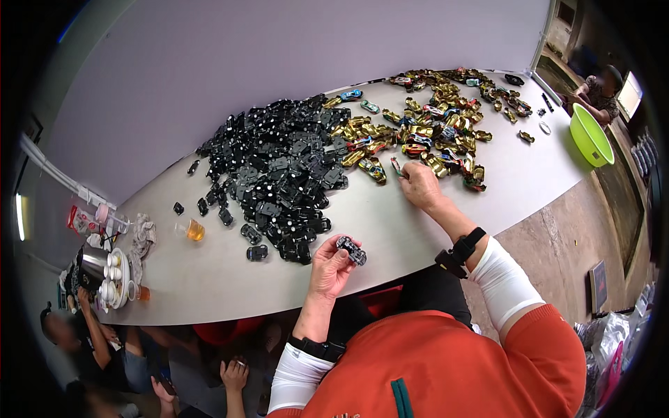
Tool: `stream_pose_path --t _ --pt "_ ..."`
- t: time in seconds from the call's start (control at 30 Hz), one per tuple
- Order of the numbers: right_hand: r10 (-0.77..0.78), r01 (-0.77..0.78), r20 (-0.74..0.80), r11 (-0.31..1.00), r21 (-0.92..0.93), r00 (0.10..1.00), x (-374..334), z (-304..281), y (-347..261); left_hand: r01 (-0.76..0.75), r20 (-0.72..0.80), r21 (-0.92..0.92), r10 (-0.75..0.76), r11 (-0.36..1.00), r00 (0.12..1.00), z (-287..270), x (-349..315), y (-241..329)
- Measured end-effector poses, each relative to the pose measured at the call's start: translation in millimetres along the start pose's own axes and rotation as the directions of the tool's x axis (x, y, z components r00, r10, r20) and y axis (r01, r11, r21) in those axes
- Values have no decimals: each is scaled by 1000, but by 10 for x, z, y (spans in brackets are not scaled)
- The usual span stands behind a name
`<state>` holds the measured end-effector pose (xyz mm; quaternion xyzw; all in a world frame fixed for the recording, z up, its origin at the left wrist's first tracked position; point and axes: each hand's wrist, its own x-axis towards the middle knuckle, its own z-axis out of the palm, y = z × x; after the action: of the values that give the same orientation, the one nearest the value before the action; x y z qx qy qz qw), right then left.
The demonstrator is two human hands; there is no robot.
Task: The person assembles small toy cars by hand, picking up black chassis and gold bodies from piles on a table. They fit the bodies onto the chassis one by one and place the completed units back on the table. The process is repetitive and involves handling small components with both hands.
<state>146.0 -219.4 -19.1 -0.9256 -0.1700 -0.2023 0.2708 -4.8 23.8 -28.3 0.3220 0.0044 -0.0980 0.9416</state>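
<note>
In my left hand [330, 268], near the table's front edge, is a black toy car chassis [352, 251] with grey parts on it, gripped between thumb and fingers. Farther forward, my right hand [420, 187] pinches a small toy car body shell [396, 166] with red and green on it, partly hidden by the fingertips. Just beyond that hand spreads a loose pile of toy car body shells [418, 132], many with gold undersides showing. To its left rises a big heap of black toy car chassis [279, 167], several lying loose at its edges.
A green bowl [591, 136] stands at the table's right edge. On the left are a glass of amber drink [194, 230], a cloth [143, 237] and a tray of white cups [115, 279]. A wall panel [279, 56] borders the table's far side. Other people sit at left and far right.
</note>
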Motion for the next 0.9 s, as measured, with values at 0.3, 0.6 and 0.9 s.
stream_pose_path --t 0.3,0.6,0.9 --pt "445 -666 528 651 364 723 -140 -433 -250 24 31 14 -25 1000 999 1 47 20" --pt "252 -241 354 968 -76 901 -23 -390 -159 25 55 1 -25 1000 998 -88 43 3" --pt "93 -77 299 995 -65 950 17 -564 -297 4 34 -22 -3 1000 999 -49 21 2"
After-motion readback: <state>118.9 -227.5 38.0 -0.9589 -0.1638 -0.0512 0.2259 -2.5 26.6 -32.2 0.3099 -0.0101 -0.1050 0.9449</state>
